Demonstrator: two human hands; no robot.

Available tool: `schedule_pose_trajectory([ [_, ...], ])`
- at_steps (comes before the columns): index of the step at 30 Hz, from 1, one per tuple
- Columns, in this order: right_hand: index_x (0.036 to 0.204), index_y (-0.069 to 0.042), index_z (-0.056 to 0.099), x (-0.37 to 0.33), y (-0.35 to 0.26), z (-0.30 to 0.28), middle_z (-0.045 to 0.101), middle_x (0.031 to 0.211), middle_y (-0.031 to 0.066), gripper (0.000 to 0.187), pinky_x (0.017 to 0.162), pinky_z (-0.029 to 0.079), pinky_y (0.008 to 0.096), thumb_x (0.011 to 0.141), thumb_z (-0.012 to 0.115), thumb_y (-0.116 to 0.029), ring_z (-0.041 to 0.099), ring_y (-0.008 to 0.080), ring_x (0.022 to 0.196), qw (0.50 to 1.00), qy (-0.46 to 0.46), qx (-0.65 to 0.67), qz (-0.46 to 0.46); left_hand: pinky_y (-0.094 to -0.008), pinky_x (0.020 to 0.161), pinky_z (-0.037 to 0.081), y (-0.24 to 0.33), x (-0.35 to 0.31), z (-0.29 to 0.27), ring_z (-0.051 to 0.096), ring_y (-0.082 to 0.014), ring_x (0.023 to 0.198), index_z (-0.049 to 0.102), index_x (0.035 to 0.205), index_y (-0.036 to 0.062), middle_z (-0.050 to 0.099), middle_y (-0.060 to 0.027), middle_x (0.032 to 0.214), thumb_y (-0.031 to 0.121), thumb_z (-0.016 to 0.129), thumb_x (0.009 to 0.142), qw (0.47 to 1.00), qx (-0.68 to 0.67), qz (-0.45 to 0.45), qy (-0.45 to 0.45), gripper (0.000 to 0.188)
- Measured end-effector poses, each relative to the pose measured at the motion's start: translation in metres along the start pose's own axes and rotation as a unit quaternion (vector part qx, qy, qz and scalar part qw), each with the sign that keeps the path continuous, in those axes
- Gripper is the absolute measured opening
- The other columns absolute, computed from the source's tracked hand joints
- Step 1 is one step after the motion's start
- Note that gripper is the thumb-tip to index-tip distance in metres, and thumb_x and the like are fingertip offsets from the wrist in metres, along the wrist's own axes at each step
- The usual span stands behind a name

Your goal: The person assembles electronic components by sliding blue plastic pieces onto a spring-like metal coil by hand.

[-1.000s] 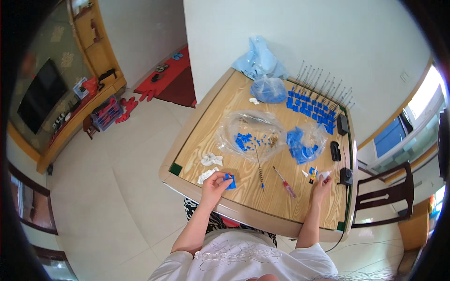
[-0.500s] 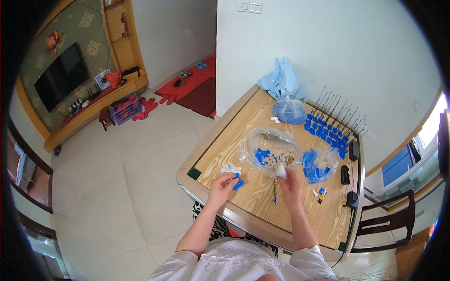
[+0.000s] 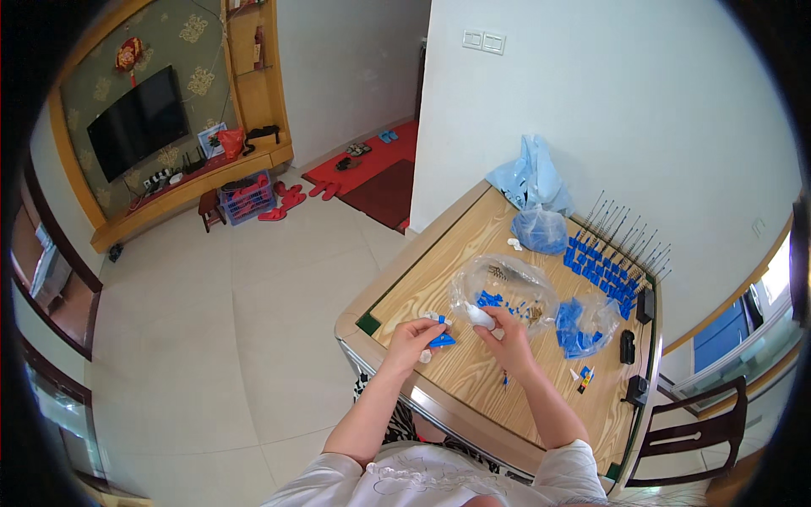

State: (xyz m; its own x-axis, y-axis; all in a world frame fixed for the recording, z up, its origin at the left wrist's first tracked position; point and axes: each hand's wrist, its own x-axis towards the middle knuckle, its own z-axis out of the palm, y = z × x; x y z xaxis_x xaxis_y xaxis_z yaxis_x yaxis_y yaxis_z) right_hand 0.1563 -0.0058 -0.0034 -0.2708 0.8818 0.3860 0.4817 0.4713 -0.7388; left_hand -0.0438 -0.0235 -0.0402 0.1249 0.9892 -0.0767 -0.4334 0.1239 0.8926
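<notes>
My left hand (image 3: 410, 343) pinches a small blue plastic piece (image 3: 442, 320) between thumb and fingertips. A flat blue piece (image 3: 441, 340) shows just below those fingertips; whether it joins the pinched piece I cannot tell. Crumpled white tissue (image 3: 425, 357) lies beside the hand on the wood-patterned table. My right hand (image 3: 508, 340) is closed around a small white bottle (image 3: 481, 318), tilted toward the left hand and a short gap away from it. Partly hidden by the right forearm, a thin rod with a spring and blue end (image 3: 505, 379) lies on the table.
Beyond my hands, a clear bag (image 3: 461, 280) spreads out with small blue and brass-coloured parts. Another clear bag (image 3: 610, 325) holds blue pieces. Rows of blue blocks (image 3: 601, 269) carry upright spring rods at the right. A colourful tube (image 3: 585, 380) and black case (image 3: 627, 346) lie near the right edge.
The white bottle has come left in my right hand, closer to my left hand, and is tilted more. My left hand keeps its blue piece. The whole view has shifted slightly.
</notes>
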Motion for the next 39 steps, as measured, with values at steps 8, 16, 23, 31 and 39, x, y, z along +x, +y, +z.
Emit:
schedule_pose_trajectory([
  [8,0.103,-0.002,0.057,0.003,-0.005,-0.001,0.060,0.089,0.0130,0.028,0.066,0.046,0.0307,0.078,0.067,-0.010,0.058,0.0231,0.076,0.999,0.007,-0.013,-0.044,-0.0209,0.061,0.047,0.002,0.003,0.003,0.059,-0.0096,0.068,0.063,0.089,-0.0016,0.065,-0.0066,0.083,0.010,0.060,0.083,0.998,0.041,0.036,0.019,0.013],
  [16,0.101,-0.002,0.057,-0.005,0.003,0.000,0.060,0.088,0.0124,0.027,0.065,0.046,0.0306,0.077,0.067,-0.009,0.059,0.0238,0.077,0.998,0.017,-0.020,-0.054,-0.0260,0.060,0.045,0.003,-0.003,0.015,0.059,-0.0171,0.065,0.063,0.085,-0.0007,0.060,-0.0088,0.079,0.010,0.066,0.076,0.931,0.274,0.226,0.089,0.014],
  [23,0.101,-0.001,0.057,-0.010,0.002,-0.002,0.060,0.088,0.0122,0.027,0.066,0.045,0.0303,0.077,0.067,-0.008,0.058,0.0232,0.078,1.000,0.006,-0.006,-0.029,-0.0312,0.063,0.046,0.001,-0.004,0.021,0.059,-0.0267,0.072,0.062,0.080,0.0013,0.059,-0.0115,0.079,0.008,0.066,0.072,0.875,0.359,0.293,0.142,0.011],
  [31,0.102,-0.001,0.057,-0.017,0.001,-0.001,0.060,0.092,0.0122,0.027,0.068,0.045,0.0297,0.077,0.066,-0.007,0.058,0.0228,0.079,1.000,0.008,-0.005,-0.011,-0.0325,0.062,0.047,-0.002,-0.009,0.027,0.059,-0.0252,0.072,0.060,0.078,0.0024,0.059,-0.0083,0.083,0.007,0.066,0.071,0.839,0.406,0.326,0.159,0.010],
  [39,0.104,0.000,0.055,-0.021,0.003,0.001,0.060,0.091,0.0109,0.027,0.066,0.047,0.0275,0.079,0.064,-0.007,0.059,0.0180,0.080,0.999,-0.006,0.037,0.027,-0.0293,0.057,0.046,-0.009,-0.002,0.021,0.060,-0.0196,0.067,0.060,0.080,0.0022,0.061,-0.0078,0.080,0.007,0.068,0.072,0.871,0.352,0.303,0.163,0.011],
])
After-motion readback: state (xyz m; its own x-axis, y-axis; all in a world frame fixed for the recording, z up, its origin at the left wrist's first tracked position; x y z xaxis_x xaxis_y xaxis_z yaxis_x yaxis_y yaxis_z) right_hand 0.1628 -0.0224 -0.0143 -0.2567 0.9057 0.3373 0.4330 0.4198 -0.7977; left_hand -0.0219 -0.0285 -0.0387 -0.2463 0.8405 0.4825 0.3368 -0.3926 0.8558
